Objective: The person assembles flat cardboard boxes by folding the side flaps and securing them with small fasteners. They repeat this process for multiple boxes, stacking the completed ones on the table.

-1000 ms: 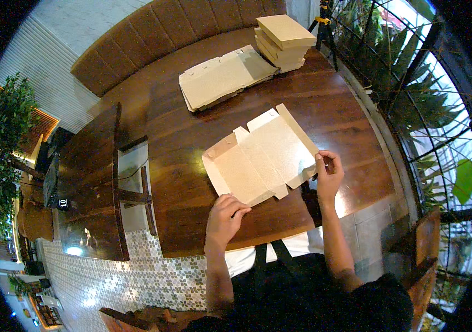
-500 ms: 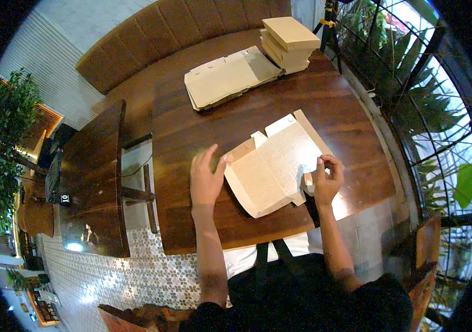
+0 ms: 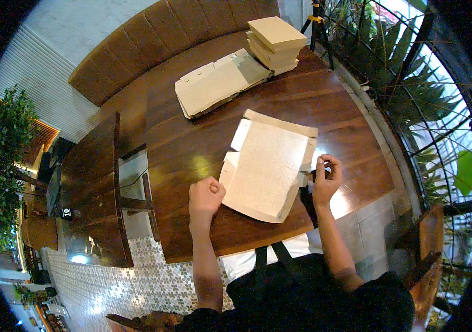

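Note:
An unfolded cardboard box (image 3: 272,166) lies on the brown wooden table (image 3: 191,243) in front of me, its side flaps partly raised and a narrow flap along its far edge. My left hand (image 3: 206,197) is closed like a fist, right up against the box's left edge; whether its fingers grip the card cannot be made out. Just off the right edge, near the side flaps, my right hand (image 3: 327,176) has thumb and forefinger pinched together. Anything between those fingertips is too small or hidden to see.
Farther back lies a pile of flattened cardboard boxes (image 3: 219,80), beside a stack of folded boxes (image 3: 278,36). A padded brown bench (image 3: 158,44) curves behind the table. Another table (image 3: 89,193) stands to the left, and a metal lattice with plants (image 3: 407,94) borders the right.
The box has turned clockwise, and its crease across the middle no longer shows clearly. My left hand went from spread fingers to closed and moved slightly nearer me; the right stayed pinched.

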`<action>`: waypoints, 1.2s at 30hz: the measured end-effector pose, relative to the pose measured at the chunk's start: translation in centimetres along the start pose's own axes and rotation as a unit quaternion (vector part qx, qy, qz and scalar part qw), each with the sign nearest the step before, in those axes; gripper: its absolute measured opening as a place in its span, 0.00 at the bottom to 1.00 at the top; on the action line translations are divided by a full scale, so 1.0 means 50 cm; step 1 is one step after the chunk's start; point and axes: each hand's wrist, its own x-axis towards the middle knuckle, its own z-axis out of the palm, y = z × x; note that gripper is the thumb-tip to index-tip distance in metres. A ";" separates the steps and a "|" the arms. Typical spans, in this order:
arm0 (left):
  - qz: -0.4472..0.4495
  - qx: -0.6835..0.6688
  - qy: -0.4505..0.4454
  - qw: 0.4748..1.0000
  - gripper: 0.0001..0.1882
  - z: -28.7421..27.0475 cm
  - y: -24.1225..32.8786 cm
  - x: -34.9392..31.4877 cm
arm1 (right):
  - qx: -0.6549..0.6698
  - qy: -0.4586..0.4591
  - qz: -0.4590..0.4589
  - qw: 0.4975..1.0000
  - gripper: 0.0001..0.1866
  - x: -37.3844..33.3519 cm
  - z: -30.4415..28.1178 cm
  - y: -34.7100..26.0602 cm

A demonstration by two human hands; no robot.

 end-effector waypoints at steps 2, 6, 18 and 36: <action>-0.062 -0.018 -0.031 0.997 0.14 -0.011 0.013 -0.045 | 0.038 -0.031 0.075 0.996 0.06 0.002 -0.003 -0.003; -0.083 -0.044 -0.116 0.989 0.25 -0.033 0.008 -0.088 | 0.019 -0.097 0.093 0.991 0.08 0.009 0.003 0.001; -0.064 -0.231 -0.025 0.970 0.26 0.084 -0.075 0.114 | -0.246 -0.276 0.050 0.928 0.22 0.099 0.074 0.023; 0.092 -0.109 0.347 0.927 0.13 0.047 -0.048 0.079 | -0.116 -0.364 -0.059 0.922 0.18 0.139 0.100 0.083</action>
